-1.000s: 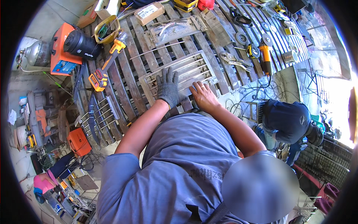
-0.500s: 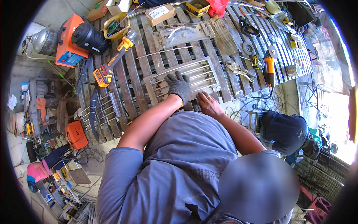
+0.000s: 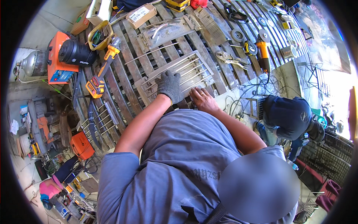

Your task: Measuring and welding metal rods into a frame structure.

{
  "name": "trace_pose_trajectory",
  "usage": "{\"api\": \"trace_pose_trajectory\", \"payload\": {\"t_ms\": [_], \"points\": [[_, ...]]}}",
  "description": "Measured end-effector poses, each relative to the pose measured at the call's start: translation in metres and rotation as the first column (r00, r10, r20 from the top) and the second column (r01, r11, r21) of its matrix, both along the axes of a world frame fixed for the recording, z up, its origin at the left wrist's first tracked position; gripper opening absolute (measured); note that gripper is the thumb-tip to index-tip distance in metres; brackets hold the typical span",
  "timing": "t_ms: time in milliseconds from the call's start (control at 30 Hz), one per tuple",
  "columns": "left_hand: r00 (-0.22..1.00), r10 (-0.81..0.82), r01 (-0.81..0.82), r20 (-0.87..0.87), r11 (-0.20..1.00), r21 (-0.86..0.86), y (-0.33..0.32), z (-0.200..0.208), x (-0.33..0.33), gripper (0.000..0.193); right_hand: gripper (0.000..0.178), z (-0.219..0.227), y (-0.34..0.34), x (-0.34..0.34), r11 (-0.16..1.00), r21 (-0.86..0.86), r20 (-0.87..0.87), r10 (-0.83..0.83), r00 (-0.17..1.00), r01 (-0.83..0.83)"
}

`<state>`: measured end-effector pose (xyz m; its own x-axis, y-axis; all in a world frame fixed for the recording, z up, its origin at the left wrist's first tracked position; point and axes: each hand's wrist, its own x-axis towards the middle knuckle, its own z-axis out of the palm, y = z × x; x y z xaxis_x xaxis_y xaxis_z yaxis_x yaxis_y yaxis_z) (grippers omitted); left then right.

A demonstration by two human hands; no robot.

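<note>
A rectangular metal frame with several thin parallel rods [image 3: 197, 71] lies on the slatted table in front of me. My left hand [image 3: 170, 86], in a dark grey knit glove, rests on the frame's left half with its fingers bent down over the rods. Bare and wearing a ring, my right hand [image 3: 204, 100] holds the frame's near edge, its fingers bent over the rim. The undersides of both hands are hidden.
Beyond the frame lie a metal plate [image 3: 169, 33] and a loose rod [image 3: 152, 53]. Locking pliers [image 3: 232, 59], a tape measure [image 3: 250, 48] and an angle grinder [image 3: 263, 56] are at right. A cordless tool [image 3: 102, 71] lies left. Another person [image 3: 289, 117] bends down at right.
The view has shifted, so the table and its tools sit lower-left or higher in the picture. My gloved fingers are drawn closer together on the frame. My right hand stays at the near edge.
</note>
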<state>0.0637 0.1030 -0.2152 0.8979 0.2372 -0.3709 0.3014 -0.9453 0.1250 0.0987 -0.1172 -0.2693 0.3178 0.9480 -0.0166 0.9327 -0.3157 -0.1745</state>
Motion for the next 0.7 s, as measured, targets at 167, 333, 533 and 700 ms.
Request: {"api": "trace_pose_trajectory", "payload": {"t_ms": [167,333,533,700], "points": [[0.999,-0.044,0.045,0.018,0.998,-0.051,0.01,0.0,-0.003,0.066,0.05,-0.005,-0.001,0.0,1.0,-0.014,-0.007,0.0,1.0,0.0],[0.997,-0.048,0.052,0.053,0.995,-0.082,0.013,-0.005,-0.01,0.07,0.049,-0.003,0.0,-0.001,1.0,-0.007,-0.023,0.006,1.0,-0.007],[0.99,-0.115,0.118,0.082,0.992,-0.038,0.009,-0.002,-0.011,0.071,0.05,-0.004,0.001,0.001,0.999,-0.031,-0.017,0.017,1.0,-0.017],[0.992,-0.11,0.112,0.064,0.993,-0.028,0.011,0.0,-0.009,0.08,0.057,-0.013,0.0,0.004,0.989,-0.144,0.037,0.041,0.998,-0.035]]}}
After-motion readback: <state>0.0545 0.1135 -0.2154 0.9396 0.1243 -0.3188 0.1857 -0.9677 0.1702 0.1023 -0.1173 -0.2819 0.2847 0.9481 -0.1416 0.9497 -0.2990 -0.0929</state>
